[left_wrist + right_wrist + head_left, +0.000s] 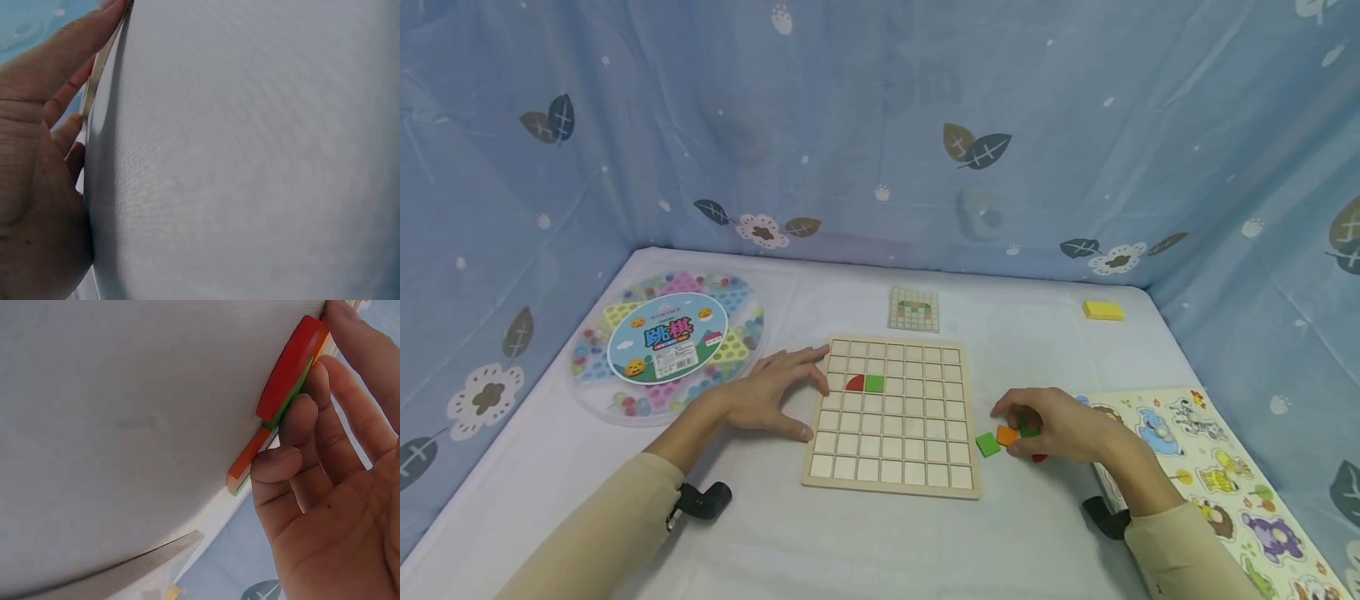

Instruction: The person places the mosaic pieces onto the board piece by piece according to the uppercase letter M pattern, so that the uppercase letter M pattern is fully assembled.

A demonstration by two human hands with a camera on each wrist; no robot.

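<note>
A wooden grid board (891, 472) lies in the middle of the table. On it, a red quarter-round tile (856, 382) sits beside a green square tile (874, 383). My left hand (771, 390) rests at the board's left edge, thumb and fingers spread, touching its rim. Right of the board, my right hand (1056, 423) is bent over a small group of loose tiles: a green tile (988, 444), an orange tile (1007, 435) and a red piece (290, 369). Its thumb and forefinger stand apart near the orange tile; the hand partly hides the group.
A small pattern card (913, 310) lies behind the board. A round clear Chinese checkers pack (667, 337) is at the left. At the right are a yellow block (1102, 311) and an animal picture board (1221, 475). A patterned blue curtain (880, 133) surrounds the table.
</note>
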